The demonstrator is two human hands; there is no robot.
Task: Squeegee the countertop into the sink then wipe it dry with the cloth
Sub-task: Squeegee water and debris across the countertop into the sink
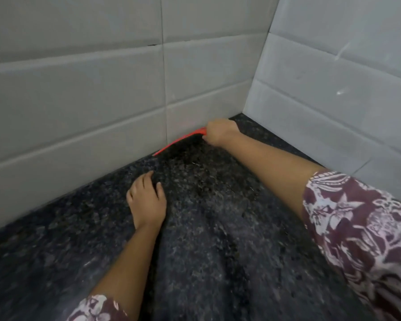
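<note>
A red squeegee (180, 141) lies with its blade along the foot of the back wall, near the corner of the dark speckled countertop (218, 239). My right hand (220, 132) is closed around its handle end, arm stretched far forward. My left hand (146, 200) rests flat on the countertop nearer to me, fingers spread, holding nothing. The stone looks wet and streaked between the two hands. Neither the sink nor a cloth is in view.
Grey tiled walls (102, 100) meet in a corner at the back right, closing off the countertop on two sides. The right wall (333, 100) runs along my right arm.
</note>
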